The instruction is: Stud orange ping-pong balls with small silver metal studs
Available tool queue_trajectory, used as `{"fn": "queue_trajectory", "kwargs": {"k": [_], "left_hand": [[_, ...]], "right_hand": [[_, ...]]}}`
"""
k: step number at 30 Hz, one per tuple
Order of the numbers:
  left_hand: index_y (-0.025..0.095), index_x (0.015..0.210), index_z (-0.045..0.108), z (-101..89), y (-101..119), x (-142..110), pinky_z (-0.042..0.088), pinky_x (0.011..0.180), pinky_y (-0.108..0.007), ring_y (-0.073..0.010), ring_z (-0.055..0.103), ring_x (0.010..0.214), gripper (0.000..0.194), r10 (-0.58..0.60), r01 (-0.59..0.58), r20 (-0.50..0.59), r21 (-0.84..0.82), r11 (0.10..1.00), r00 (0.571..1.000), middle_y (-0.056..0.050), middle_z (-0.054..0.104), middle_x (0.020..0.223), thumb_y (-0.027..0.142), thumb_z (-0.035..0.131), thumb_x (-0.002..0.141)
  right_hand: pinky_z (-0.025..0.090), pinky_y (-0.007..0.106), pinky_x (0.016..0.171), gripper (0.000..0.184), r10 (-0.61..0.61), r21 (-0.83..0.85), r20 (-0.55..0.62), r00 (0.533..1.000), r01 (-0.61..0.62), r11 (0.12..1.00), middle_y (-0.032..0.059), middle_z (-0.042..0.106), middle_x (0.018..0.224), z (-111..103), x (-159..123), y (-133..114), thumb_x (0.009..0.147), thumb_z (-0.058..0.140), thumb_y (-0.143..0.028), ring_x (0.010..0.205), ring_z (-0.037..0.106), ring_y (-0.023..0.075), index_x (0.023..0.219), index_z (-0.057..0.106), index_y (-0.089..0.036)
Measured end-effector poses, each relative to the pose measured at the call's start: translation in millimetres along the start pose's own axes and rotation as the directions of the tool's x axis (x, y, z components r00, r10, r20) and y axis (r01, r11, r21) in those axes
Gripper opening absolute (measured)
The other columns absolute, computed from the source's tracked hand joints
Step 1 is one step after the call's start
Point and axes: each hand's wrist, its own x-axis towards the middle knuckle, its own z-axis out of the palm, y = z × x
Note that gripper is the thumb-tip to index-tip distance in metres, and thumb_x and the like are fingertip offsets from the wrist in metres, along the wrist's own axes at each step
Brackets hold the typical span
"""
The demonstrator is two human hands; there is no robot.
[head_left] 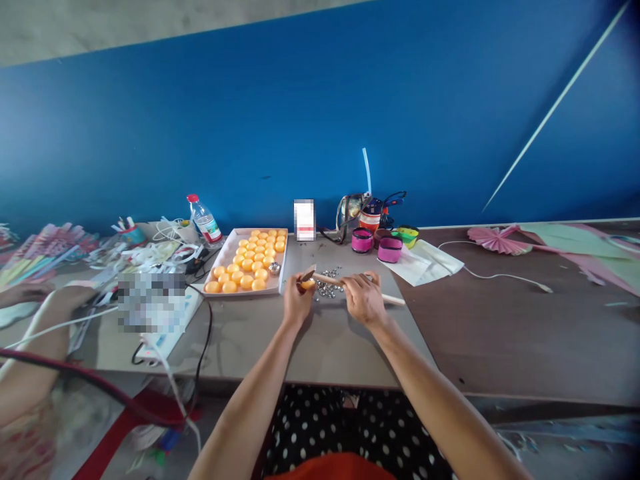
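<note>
My left hand (299, 300) is closed around a small orange ball (307, 285), of which only part shows between the fingers. In my right hand (365, 298) is a long wooden-handled tool (329, 279). Its pale handle runs out past the hand to the right, and its dark pointed head, perhaps a hammer's, touches or overlaps the ball at my left fingers. Small shiny metal pieces (327, 288) lie loose on the table between and behind my hands. Left of them, a shallow white box (283, 272) holds rows of orange balls (247, 281) and one silvery round piece (275, 268).
Pink and black rings (390, 249) and white paper (434, 261) lie at right. A bottle (205, 220) stands behind the box. Cables and a power strip (173, 320) cover the left side, near another person's arm (47, 333). A blue partition (280, 120) rises behind.
</note>
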Motion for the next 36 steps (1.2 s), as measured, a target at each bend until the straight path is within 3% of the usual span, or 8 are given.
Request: {"fn": "queue_trajectory", "kwargs": {"k": [1,4,13,21,26,30,36], "left_hand": [[0.019,0.091,0.057,0.0,-0.3,-0.1,0.039,0.057,-0.022,-0.0108,0.048,0.064,0.034,0.062,-0.057,-0.04,0.131,0.99,0.997,0.0,0.054,0.078,0.02,0.07,0.06],[0.018,0.092,0.059,0.6,-0.3,-1.0,0.039,0.061,-0.024,-0.0116,0.049,0.065,0.033,0.172,-0.133,-0.099,0.322,0.938,0.98,-0.001,0.055,0.08,0.02,0.069,0.061],[0.018,0.089,0.06,-0.7,-0.3,0.0,0.039,0.069,-0.029,-0.0156,0.05,0.074,0.029,0.256,-0.183,-0.131,0.411,0.893,0.958,-0.003,0.054,0.082,0.017,0.067,0.061],[0.019,0.084,0.06,-1.9,0.6,0.7,0.038,0.077,-0.032,-0.0184,0.049,0.083,0.028,0.285,-0.203,-0.148,0.412,0.888,0.947,-0.003,0.052,0.083,0.014,0.068,0.058],[0.019,0.084,0.06,-1.1,1.4,-0.3,0.038,0.073,-0.03,-0.0176,0.048,0.081,0.03,0.267,-0.197,-0.144,0.374,0.906,0.953,-0.003,0.053,0.083,0.014,0.069,0.056],[0.018,0.083,0.06,-0.9,1.3,-0.1,0.039,0.067,-0.027,-0.0145,0.049,0.074,0.029,0.222,-0.17,-0.15,0.298,0.939,0.964,-0.002,0.053,0.08,0.015,0.07,0.056],[0.018,0.096,0.057,-0.4,2.2,-0.8,0.041,0.054,-0.023,-0.0086,0.05,0.057,0.037,0.116,-0.109,-0.086,0.08,0.991,0.989,0.0,0.057,0.077,0.033,0.07,0.064]], "right_hand": [[0.022,0.035,0.091,0.023,-0.008,-0.01,0.001,1.0,0.008,1.0,0.0064,0.065,0.082,0.2,0.0,-0.8,0.086,0.038,-0.017,0.077,0.055,0.0169,0.094,0.06,-0.017],[0.022,0.036,0.092,0.022,-0.024,-0.014,-0.047,0.999,0.023,1.0,0.0063,0.065,0.084,1.0,-0.9,-2.4,0.086,0.04,-0.017,0.078,0.055,0.0168,0.095,0.06,-0.017],[0.02,0.035,0.092,0.021,-0.048,-0.027,-0.066,0.997,0.046,0.999,0.0056,0.065,0.085,3.6,-4.1,-3.5,0.085,0.042,-0.017,0.08,0.055,0.0168,0.096,0.06,-0.018],[0.019,0.035,0.092,0.021,-0.007,-0.026,-0.043,0.999,0.006,1.0,0.0044,0.066,0.083,5.0,-4.0,-2.3,0.086,0.04,-0.018,0.079,0.054,0.0163,0.092,0.06,-0.019],[0.02,0.034,0.09,0.023,0.016,-0.019,-0.082,0.996,-0.018,1.0,0.0069,0.065,0.089,5.4,-3.4,-2.9,0.086,0.039,-0.018,0.082,0.054,0.0169,0.095,0.06,-0.018],[0.02,0.035,0.09,0.021,-0.032,-0.037,-0.038,0.999,0.031,0.999,0.0053,0.065,0.083,6.6,-3.0,-3.9,0.084,0.041,-0.016,0.078,0.054,0.0169,0.094,0.06,-0.018],[0.022,0.035,0.089,0.021,0.037,0.001,-0.129,0.991,-0.038,0.999,0.0064,0.065,0.087,4.5,-3.3,-1.6,0.087,0.038,-0.017,0.081,0.055,0.0171,0.092,0.059,-0.018]]}}
